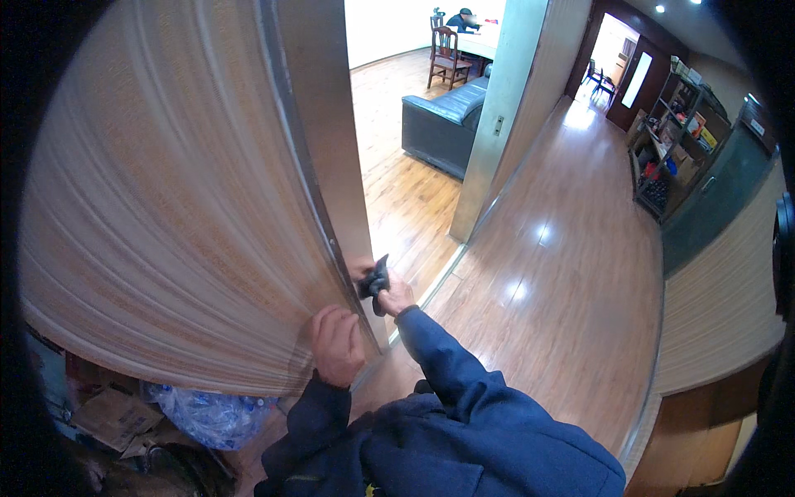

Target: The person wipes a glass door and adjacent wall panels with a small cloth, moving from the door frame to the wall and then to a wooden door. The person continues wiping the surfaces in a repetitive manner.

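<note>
My right hand [397, 297] grips a crumpled black cloth [374, 282]. The cloth is against the inner face of a metal door frame [317, 105], low on its near side. My left hand [337, 348] is a little below and to the left, by the edge of the wall with striped wallpaper [186, 205]. Its fingers are bent, and their tips are partly hidden, so whether they touch the wall is unclear. Dark blue sleeves cover both arms.
Through the doorway are a black leather sofa [438, 130], a wooden chair [447, 56] and a seated person [463, 22] at a table. A shelving unit [677, 130] lines the corridor's right side. Cardboard [115, 416] and a clear bag of bottles [211, 416] lie lower left.
</note>
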`<state>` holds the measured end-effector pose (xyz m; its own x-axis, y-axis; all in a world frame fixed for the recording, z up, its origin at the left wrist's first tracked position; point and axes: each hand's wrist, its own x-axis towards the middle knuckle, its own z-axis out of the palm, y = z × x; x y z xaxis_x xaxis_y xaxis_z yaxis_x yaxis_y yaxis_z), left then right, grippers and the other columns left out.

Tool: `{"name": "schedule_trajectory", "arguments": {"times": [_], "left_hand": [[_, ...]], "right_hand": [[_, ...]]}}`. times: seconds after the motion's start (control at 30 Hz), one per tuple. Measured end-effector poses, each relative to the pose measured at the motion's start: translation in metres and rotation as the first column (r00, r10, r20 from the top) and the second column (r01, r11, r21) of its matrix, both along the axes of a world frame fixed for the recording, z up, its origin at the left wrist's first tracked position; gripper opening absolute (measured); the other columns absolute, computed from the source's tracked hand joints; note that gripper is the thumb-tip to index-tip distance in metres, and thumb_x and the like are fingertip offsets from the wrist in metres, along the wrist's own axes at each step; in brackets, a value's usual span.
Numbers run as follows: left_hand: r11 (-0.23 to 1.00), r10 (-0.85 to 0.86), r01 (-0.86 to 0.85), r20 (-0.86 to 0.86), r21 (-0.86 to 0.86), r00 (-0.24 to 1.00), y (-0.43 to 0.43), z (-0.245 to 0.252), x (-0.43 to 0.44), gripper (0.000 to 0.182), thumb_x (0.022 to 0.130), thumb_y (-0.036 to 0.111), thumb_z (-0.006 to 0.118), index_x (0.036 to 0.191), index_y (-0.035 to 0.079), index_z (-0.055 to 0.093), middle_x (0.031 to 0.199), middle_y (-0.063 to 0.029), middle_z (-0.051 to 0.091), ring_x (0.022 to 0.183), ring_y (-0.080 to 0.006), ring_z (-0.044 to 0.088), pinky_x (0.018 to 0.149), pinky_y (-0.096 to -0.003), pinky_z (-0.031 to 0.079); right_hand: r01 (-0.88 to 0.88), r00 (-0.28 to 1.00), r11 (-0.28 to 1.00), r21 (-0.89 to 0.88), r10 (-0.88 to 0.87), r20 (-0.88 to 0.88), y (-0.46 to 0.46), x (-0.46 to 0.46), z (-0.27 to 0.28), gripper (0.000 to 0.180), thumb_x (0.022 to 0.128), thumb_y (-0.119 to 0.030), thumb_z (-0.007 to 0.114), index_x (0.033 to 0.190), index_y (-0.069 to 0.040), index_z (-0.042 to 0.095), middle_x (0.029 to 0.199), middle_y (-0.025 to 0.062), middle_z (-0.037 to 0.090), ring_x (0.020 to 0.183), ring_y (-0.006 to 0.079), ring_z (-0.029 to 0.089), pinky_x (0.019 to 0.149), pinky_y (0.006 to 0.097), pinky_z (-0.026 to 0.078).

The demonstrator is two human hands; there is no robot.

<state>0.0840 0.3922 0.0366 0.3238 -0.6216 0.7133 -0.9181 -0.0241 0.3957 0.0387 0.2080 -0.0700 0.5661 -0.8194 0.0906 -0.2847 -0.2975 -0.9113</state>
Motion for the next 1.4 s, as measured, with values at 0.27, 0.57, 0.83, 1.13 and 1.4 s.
{"name": "schedule_trajectory", "arguments": {"times": [0.27, 0.57, 0.83, 1.13, 1.4], "left_hand": [[0.998, -0.006, 0.007, 0.013, -0.060, 1.000, -0.048, 0.007, -0.014, 0.026, 0.068, -0.005, 0.064, 0.094, -0.001, 0.064, 0.100, -0.0161, 0.061, 0.103, -0.0378, 0.058, 0.090, -0.0453, 0.047], [0.989, -0.047, 0.054, 0.055, -0.136, 0.997, -0.110, 0.004, -0.037, 0.019, 0.072, -0.002, 0.063, 0.091, -0.001, 0.065, 0.097, -0.0171, 0.062, 0.100, -0.0381, 0.059, 0.091, -0.0447, 0.048], [0.992, -0.001, 0.001, -0.004, -0.122, 1.000, -0.140, -0.002, -0.046, 0.019, 0.073, -0.006, 0.066, 0.090, 0.001, 0.065, 0.098, -0.0135, 0.063, 0.103, -0.0354, 0.058, 0.089, -0.0436, 0.048], [0.972, 0.213, -0.210, 0.025, -0.104, 0.977, -0.160, -0.017, -0.035, 0.020, 0.073, -0.003, 0.064, 0.093, 0.002, 0.066, 0.101, -0.0161, 0.063, 0.106, -0.0386, 0.058, 0.095, -0.0464, 0.043], [0.998, -0.047, 0.041, -0.159, -0.043, 0.986, -0.211, -0.046, -0.063, 0.023, 0.073, -0.002, 0.066, 0.096, 0.002, 0.063, 0.105, -0.0160, 0.061, 0.110, -0.0365, 0.055, 0.095, -0.0441, 0.045]], "right_hand": [[-0.333, 0.904, 0.942, 0.043, 0.306, 0.299, -0.026, -0.006, 0.067, 0.049, 0.078, -0.009, 0.053, 0.127, -0.004, 0.056, 0.097, 0.0194, 0.066, 0.090, 0.0298, 0.065, 0.083, 0.0367, 0.052], [-0.378, 0.906, 0.904, 0.200, 0.316, 0.283, -0.031, -0.018, 0.009, 0.037, 0.087, -0.028, 0.058, 0.117, -0.004, 0.060, 0.110, 0.0164, 0.063, 0.106, 0.0276, 0.060, 0.092, 0.0368, 0.047], [-0.280, 0.924, 0.953, 0.115, 0.235, 0.300, -0.060, -0.043, -0.003, 0.039, 0.085, -0.026, 0.059, 0.121, -0.010, 0.063, 0.100, 0.0197, 0.067, 0.096, 0.0307, 0.067, 0.082, 0.0386, 0.052], [-0.231, 0.953, 0.889, 0.395, 0.125, 0.275, -0.099, -0.104, 0.005, 0.029, 0.090, -0.004, 0.057, 0.118, -0.004, 0.063, 0.100, -0.0020, 0.062, 0.091, 0.0066, 0.057, 0.078, 0.0237, 0.049], [0.011, 0.914, 0.895, 0.445, -0.190, 0.359, -0.139, -0.144, -0.042, 0.040, 0.078, -0.004, 0.057, 0.118, -0.004, 0.060, 0.099, 0.0059, 0.068, 0.093, 0.0155, 0.064, 0.085, 0.0296, 0.050]]}}
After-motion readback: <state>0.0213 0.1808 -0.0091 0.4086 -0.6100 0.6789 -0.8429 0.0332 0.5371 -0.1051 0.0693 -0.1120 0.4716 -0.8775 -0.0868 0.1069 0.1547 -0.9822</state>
